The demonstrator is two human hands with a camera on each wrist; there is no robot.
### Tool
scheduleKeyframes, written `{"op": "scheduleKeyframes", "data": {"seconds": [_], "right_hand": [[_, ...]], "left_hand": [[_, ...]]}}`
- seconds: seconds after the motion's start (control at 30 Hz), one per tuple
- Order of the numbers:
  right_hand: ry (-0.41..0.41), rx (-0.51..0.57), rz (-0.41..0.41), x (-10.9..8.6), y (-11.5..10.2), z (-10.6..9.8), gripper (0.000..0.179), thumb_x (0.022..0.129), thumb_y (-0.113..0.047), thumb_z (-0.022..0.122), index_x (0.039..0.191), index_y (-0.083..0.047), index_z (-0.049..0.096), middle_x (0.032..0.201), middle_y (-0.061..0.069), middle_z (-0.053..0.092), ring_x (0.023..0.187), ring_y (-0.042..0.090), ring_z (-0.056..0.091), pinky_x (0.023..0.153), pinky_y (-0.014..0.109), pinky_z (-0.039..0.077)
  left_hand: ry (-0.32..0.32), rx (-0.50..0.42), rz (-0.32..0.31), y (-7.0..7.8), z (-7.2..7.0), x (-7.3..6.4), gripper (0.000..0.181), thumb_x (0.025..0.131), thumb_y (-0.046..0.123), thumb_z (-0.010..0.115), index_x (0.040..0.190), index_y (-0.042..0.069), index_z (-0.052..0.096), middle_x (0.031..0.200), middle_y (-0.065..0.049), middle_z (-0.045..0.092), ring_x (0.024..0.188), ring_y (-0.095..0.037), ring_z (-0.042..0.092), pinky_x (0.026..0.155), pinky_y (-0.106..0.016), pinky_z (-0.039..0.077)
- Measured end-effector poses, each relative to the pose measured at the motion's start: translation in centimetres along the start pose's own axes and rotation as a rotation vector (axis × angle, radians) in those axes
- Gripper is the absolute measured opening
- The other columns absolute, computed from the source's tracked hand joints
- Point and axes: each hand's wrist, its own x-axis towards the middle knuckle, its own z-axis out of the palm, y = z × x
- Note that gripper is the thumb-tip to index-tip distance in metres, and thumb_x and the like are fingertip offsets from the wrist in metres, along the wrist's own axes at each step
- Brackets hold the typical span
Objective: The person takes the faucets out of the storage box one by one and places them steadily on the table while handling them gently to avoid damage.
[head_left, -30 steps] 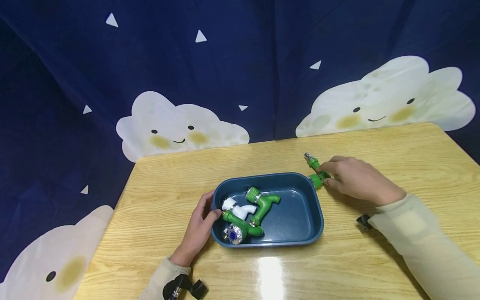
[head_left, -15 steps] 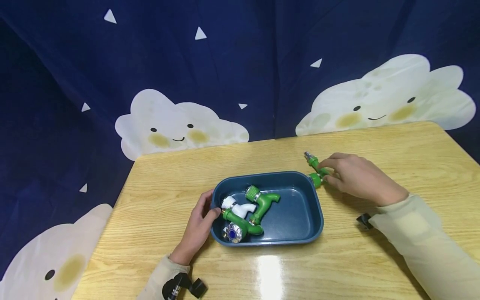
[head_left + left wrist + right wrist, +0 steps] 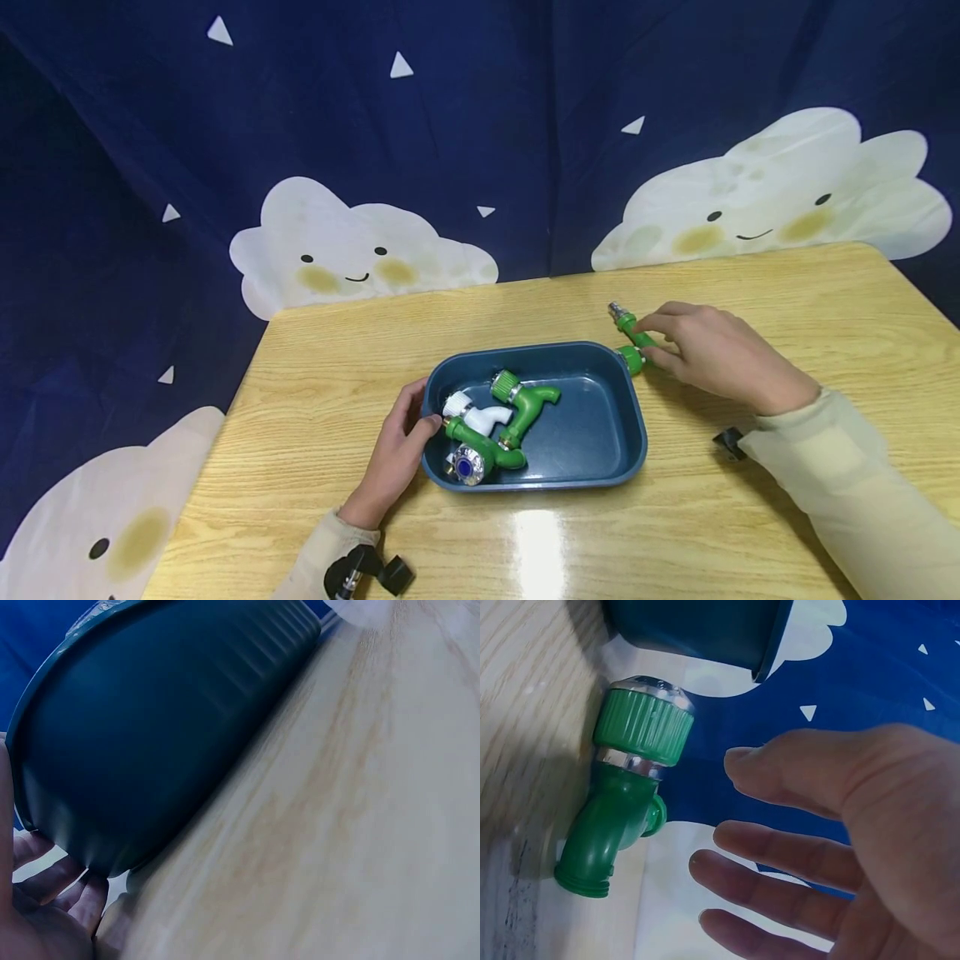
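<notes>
A dark blue plastic basin (image 3: 585, 483) stands on the table, and my left hand (image 3: 393, 450) holds its left end, thumb at the rim and fingers against the outer wall (image 3: 165, 712). Inside, on the left, lie a white faucet (image 3: 487, 418), a green faucet with a ribbed green knob (image 3: 529, 408), and a green faucet with a silver, blue-centred knob (image 3: 487, 452). Another green faucet (image 3: 632, 327) lies on the table by the basin's right end. My right hand (image 3: 708, 350) hovers over it; in the right wrist view the fingers are relaxed and apart from this faucet (image 3: 626, 787).
The wood-grain table (image 3: 360, 358) reaches back to a dark blue curtain (image 3: 517, 125) with smiling clouds and white triangles. A black camera mount (image 3: 367, 575) sits at the left wrist, and another dark mount (image 3: 729, 443) shows under the right wrist.
My right hand has loosened and drawn slightly back from the green faucet on the table, so more of the faucet shows. The left hand and the basin have stayed put.
</notes>
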Motion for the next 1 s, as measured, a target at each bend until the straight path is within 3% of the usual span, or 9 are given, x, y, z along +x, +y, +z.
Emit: {"op": "scheduleKeyframes", "data": {"seconds": [0.3,1.0], "right_hand": [[0.035,0.003,-0.026,-0.1,-0.7,-0.4,0.024,0.093,-0.020,0.075,0.116,-0.013,0.077,0.115,0.010,0.076,0.094,0.027,0.075,0.078,0.050,0.059],[0.077,-0.017,-0.054,-0.4,-1.7,-1.0,0.022,0.093,-0.022,0.075,0.114,-0.015,0.077,0.114,0.008,0.077,0.095,0.027,0.075,0.077,0.051,0.059]], "left_hand": [[0.000,0.002,-0.004,0.0,0.0,0.1,0.047,0.100,0.006,0.053,0.146,0.015,0.051,0.142,-0.012,0.060,0.124,-0.013,0.058,0.103,-0.019,0.047],[-0.002,0.004,-0.015,0.1,0.0,0.0,0.048,0.100,0.007,0.052,0.147,0.016,0.050,0.143,-0.012,0.060,0.126,-0.015,0.057,0.103,-0.019,0.047]]}}
